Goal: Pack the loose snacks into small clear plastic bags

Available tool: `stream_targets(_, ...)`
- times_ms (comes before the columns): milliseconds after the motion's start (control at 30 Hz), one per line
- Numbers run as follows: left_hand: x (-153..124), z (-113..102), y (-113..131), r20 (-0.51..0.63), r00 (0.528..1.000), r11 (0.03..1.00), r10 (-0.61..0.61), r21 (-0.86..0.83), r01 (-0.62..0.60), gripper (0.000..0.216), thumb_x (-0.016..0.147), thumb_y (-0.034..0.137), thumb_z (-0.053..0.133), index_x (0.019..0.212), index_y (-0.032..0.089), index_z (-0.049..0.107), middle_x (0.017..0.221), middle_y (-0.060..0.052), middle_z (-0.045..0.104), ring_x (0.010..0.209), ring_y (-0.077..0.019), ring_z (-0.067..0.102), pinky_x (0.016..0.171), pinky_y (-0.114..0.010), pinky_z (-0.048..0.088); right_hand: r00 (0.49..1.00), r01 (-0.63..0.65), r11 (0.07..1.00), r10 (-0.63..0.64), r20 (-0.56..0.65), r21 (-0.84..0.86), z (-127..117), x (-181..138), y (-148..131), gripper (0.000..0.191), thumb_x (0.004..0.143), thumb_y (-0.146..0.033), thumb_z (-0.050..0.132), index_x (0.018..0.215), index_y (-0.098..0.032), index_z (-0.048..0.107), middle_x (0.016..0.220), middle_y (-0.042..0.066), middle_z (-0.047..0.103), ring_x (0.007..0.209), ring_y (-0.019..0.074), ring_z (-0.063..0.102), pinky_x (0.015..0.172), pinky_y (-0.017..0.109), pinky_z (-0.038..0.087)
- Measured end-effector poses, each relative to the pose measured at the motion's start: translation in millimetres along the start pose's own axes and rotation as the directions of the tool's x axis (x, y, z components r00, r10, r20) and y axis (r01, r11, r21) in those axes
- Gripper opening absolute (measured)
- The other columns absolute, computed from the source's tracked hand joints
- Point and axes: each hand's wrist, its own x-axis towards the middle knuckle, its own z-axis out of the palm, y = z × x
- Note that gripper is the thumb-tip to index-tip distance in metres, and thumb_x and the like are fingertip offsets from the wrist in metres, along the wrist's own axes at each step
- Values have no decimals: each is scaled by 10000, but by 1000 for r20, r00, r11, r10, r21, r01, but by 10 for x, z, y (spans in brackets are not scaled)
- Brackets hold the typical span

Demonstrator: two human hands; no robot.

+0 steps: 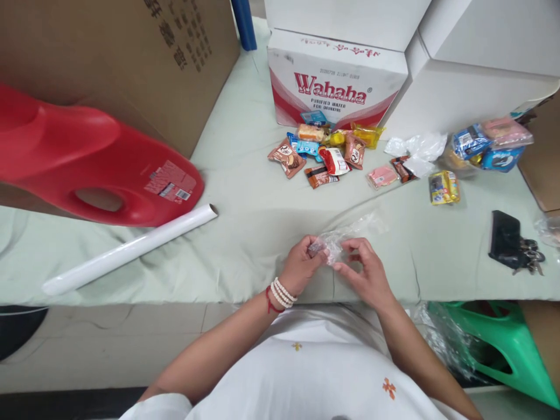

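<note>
Gripping clear plastic bag (350,230) with left hand (301,267) and right hand (366,273), both pinching its near end; long axis stretching away toward Wahaha box (336,87).

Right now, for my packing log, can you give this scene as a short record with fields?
surface: pale green cloth
left hand: grips clear plastic bag
right hand: grips the same bag
behind: snack packets before Wahaha box
to the left: red plastic container, white roll
to the right: black case, keys
</note>
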Motion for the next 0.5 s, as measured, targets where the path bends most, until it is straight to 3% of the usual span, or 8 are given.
stream_targets(133, -2, 36, 10, 41, 999, 995, -33, -93, 37, 393, 668, 427, 881, 873, 184, 650, 829, 15, 670, 786, -140, 633, 813, -321, 552, 999, -40, 999, 41, -12, 31, 52, 42, 55, 176, 898, -429, 731, 851, -260, 730, 870, 30, 647, 788, 183, 573, 715, 314, 472)
stream_targets(233, 23, 15, 1, 29, 998, 983, -56, -172, 60, 417, 604, 426, 927, 795, 170, 658, 834, 7, 678, 791, -139, 647, 823, -332, 568, 980, -151, 952, 180, -86, 264, 15, 55, 113, 175, 880, -416, 765, 856, -250, 716, 806, -4, 620, 735, 144, 538, 697, 278, 446)
stream_targets(367, 58, -5, 12, -53, 992, 958, -118, -269, 100, 390, 649, 464, 871, 746, 178, 624, 751, 23, 640, 737, -130, 640, 760, -311, 567, 915, -256, 709, 398, -73, 657, -54, -11, 115, 255, 803, -413, 842, 834, -239, 659, 901, -3, 652, 687, 111, 519, 593, 241, 424)
stream_targets(433, 65, 6, 22, -73, 987, 962, -141, -245, 119, 319, 729, 458, 773, 742, 189, 602, 725, 19, 622, 712, -133, 623, 674, -281, 541, 896, -291, 596, 444, -5, 748, -75, -65, 113, 289, 782, -402, 858, 827, -235, 626, 1016, 17, 688, 682, 105, 528, 552, 232, 418)
stream_targets(500, 58, 20, 28, -88, 987, 986, -133, -112, 123, 245, 798, 425, 662, 738, 203, 578, 697, 12, 599, 670, -140, 589, 592, -267, 492, 892, -305, 551, 451, 30, 776, -89, -118, 130, 295, 787, -387, 854, 825, -235, 604, 1061, 21, 705, 638, 89, 504, 527, 226, 407)
